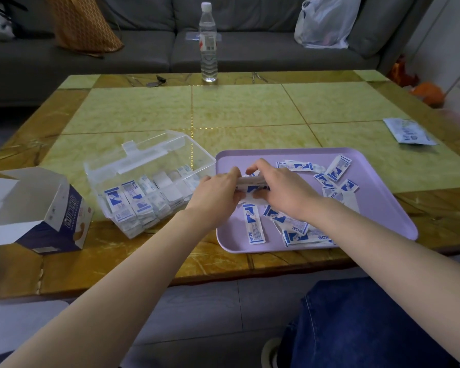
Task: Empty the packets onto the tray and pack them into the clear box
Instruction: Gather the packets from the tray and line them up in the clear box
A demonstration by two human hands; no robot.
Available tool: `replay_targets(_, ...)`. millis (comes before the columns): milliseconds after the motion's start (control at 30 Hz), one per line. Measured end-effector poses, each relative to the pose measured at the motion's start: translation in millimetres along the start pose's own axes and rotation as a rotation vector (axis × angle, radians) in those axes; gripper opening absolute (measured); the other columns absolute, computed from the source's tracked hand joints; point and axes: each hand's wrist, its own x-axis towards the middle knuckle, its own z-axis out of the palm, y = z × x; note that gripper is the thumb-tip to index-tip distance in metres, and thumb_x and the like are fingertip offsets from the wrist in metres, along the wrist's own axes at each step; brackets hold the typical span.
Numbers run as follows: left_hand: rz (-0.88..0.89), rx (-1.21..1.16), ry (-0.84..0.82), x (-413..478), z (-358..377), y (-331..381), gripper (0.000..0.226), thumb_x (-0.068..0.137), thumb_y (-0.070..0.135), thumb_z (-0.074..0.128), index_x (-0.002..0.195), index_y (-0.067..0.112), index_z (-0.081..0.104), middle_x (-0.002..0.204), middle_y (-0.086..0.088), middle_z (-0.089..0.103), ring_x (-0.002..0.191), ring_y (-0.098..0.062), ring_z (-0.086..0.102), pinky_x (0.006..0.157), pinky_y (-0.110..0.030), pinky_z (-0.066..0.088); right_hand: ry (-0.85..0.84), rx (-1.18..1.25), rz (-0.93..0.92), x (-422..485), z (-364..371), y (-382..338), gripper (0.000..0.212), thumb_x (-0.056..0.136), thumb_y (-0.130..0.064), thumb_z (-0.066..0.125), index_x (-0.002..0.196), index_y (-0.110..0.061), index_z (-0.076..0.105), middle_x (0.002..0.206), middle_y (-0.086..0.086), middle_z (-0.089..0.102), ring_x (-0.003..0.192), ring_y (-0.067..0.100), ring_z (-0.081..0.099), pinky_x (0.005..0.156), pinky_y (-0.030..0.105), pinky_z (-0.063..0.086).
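The left hand (218, 189) and right hand (279, 187) meet over the tray's (383, 208) left end. Each has its fingers (255, 166) curled round one small bundle (250, 183) of packets. More packets (255, 224) lie loose toward the tray's near and right edges. The box (149, 166) stands on the worktop (237, 110) just beside the tray's left edge, lid open, partly filled in rows. If the grip slackens on the way over, the thin packets could fan out and drop between tray and box, or land askew and upset the rows.
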Motion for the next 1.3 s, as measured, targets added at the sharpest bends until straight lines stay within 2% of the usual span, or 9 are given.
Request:
replay_targets(133,0.033,0.096,-0.081,-1.7,-1.8,-0.6,0.017,0.097,0.025,0.044,0.107,0.011,0.046,0.107,-0.007,0.058,0.099,-0.028,0.054,0.074,-0.03,0.029,-0.013,0.031,0.007,-1.1,6.2,-0.8,0.038,0.087,-0.015,0.062,0.12,-0.019,0.044,0.109,0.003,0.064,0.087,0.025,0.058,0.072,0.034,0.045)
replay_targets(367,0.031,0.253,-0.263,-4.9,20.4,0.6,0.032,0.099,0.028,0.037,0.122,0.008,0.044,0.125,-0.012,0.047,0.118,-0.03,0.043,0.096,-0.038,0.033,-0.199,-0.128,0.073,-6.2,25.4,10.5,0.043,0.091,-0.013,0.055,0.131,-0.013,0.042,0.133,0.006,0.041,0.122,0.026,0.044,0.096,0.04,0.041)
replay_targets(467,0.027,0.303,-0.26,-4.5,24.1,4.1,0.034,0.099,0.03,0.036,0.125,0.009,0.041,0.129,-0.012,0.045,0.121,-0.03,0.041,0.1,-0.04,0.031,-0.227,-0.127,0.086,-7.2,32.5,16.5,0.037,0.091,-0.006,0.05,0.127,-0.009,0.045,0.128,0.009,0.043,0.121,0.025,0.042,0.096,0.04,0.041)
replay_targets(633,0.065,0.309,-0.209,-4.3,26.7,2.1,0.03,0.1,0.028,0.035,0.125,0.011,0.04,0.128,-0.008,0.048,0.12,-0.026,0.045,0.099,-0.039,0.031,-0.035,0.156,0.093,-11.6,33.5,14.6,0.046,0.085,0.012,0.046,0.125,-0.011,0.048,0.129,0.006,0.052,0.12,0.017,0.05,0.097,0.026,0.041)
replay_targets(767,0.048,0.179,-0.144,-5.1,23.9,2.2,0.032,0.097,0.024,0.043,0.124,0.008,0.034,0.123,-0.009,0.054,0.108,-0.03,0.055,0.083,-0.032,0.034,-0.019,0.168,0.02,-17.0,35.2,9.5,0.044,0.086,0.011,0.044,0.124,-0.01,0.049,0.128,0.006,0.051,0.118,0.019,0.05,0.092,0.022,0.038)
replay_targets(867,0.044,0.136,-0.132,-5.2,21.1,2.3,0.026,0.097,0.022,0.043,0.118,0.008,0.037,0.118,-0.009,0.055,0.102,-0.03,0.056,0.072,-0.029,0.03,-0.006,0.179,0.015,-18.3,37.9,7.4,0.04,0.088,0.004,0.049,0.125,-0.012,0.047,0.128,0.005,0.05,0.115,0.02,0.05,0.092,0.031,0.043)
replay_targets(1000,0.071,0.166,-0.149,-2.7,25.4,-1.8,0.023,0.099,0.024,0.038,0.117,0.01,0.042,0.121,-0.008,0.052,0.109,-0.026,0.051,0.085,-0.032,0.034,0.047,0.124,0.026,-18.6,39.3,5.5,0.032,0.092,-0.008,0.052,0.123,-0.013,0.049,0.125,0.003,0.051,0.115,0.019,0.05,0.09,0.036,0.044)
replay_targets(1133,0.079,0.257,-0.158,-4.6,34.7,-2.4,0.025,0.098,0.025,0.038,0.119,0.01,0.042,0.124,-0.008,0.048,0.115,-0.026,0.044,0.095,-0.033,0.032,-0.085,-0.115,0.037,-18.4,41.3,12.0,0.017,0.095,-0.012,0.046,0.11,-0.009,0.055,0.117,0.006,0.05,0.112,0.023,0.046,0.087,0.035,0.043)
replay_targets(1300,0.012,0.39,-0.094,-13.1,39.2,-5.3,0.024,0.093,0.015,0.037,0.116,0.008,0.039,0.124,-0.012,0.041,0.113,-0.03,0.036,0.095,-0.034,0.027,-0.02,-0.009,0.067,-18.6,45.0,17.4,0.027,0.094,-0.005,0.042,0.116,-0.009,0.057,0.12,0.006,0.052,0.117,0.022,0.043,0.095,0.034,0.039)
